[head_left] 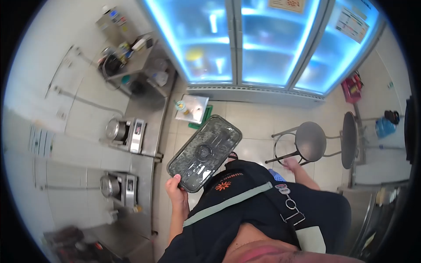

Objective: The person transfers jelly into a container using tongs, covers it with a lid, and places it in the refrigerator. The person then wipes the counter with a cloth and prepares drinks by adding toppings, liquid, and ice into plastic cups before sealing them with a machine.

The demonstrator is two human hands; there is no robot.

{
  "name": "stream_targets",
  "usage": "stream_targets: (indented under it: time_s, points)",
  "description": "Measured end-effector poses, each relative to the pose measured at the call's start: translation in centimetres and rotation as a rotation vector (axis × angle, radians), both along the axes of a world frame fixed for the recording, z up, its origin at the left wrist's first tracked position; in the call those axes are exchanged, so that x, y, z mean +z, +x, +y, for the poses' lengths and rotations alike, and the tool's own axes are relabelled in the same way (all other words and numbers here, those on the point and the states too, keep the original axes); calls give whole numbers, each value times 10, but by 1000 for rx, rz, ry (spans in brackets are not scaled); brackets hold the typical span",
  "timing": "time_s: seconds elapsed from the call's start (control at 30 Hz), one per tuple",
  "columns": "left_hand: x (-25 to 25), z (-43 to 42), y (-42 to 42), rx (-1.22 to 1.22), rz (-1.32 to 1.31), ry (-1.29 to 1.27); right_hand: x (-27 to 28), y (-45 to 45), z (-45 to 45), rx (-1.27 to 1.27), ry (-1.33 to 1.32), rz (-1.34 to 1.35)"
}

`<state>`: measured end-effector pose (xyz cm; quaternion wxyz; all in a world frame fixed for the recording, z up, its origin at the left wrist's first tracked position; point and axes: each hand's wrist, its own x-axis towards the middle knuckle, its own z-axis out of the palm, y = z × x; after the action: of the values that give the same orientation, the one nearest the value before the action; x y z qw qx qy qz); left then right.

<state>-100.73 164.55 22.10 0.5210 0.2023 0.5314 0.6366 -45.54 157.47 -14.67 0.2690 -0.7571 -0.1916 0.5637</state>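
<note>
My left hand point(177, 190) grips the near left corner of a dark rectangular lidded food container point(215, 147), thumb on top and fingers underneath. The container is held out in front of my body, slightly tilted. Its shiny top has rounded corners and a round raised part in the middle; I cannot make out what is inside. On the other side of me, my right hand point(290, 165) hangs low beside a round stool point(310, 136). Motion smears its fingers, so whether it is open or closed does not show.
Lit glass-door fridges point(272, 52) stand ahead. Before them, a cup point(180, 106) rests on a low silver-topped stand point(193, 108). A steel counter along the left carries two cooking appliances point(137, 135). A chair back point(349, 140) and a blue jug point(384, 128) are at right.
</note>
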Motion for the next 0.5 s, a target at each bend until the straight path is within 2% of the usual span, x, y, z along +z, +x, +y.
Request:
stream_targets:
  time_s: [0.03, 0.1, 0.13, 0.17, 0.2, 0.23, 0.33, 0.4, 0.47, 0.5]
  points:
    - [4, 28, 4, -21, 10, 15, 21, -2, 79, 85, 43, -52]
    - [9, 78, 10, -20, 16, 30, 94, -32, 225, -17, 348, 0]
    - [13, 95, 15, 12, 10, 23, 103, -32, 295, 20, 456, -6]
    - [17, 112, 20, 43, 4, 16, 179, -60, 345, 72, 572, -153]
    - [21, 129, 25, 74, -2, 9, 213, -69, 401, 101, 600, -194]
    - [18, 150, 19, 9, -4, 15, 215, -64, 469, 165, 772, -175]
    - [-7, 215, -3, -138, -1, 26, 262, -76, 608, 23, 853, -438]
    - [-21, 249, -13, -132, 13, -9, 261, -76, 676, -126, 810, -659]
    - [-18, 283, -14, -79, 22, -36, 241, -69, 722, -172, 902, -423]
    - [-8, 301, -8, -109, 61, -42, 242, -74, 725, -163, 905, -544]
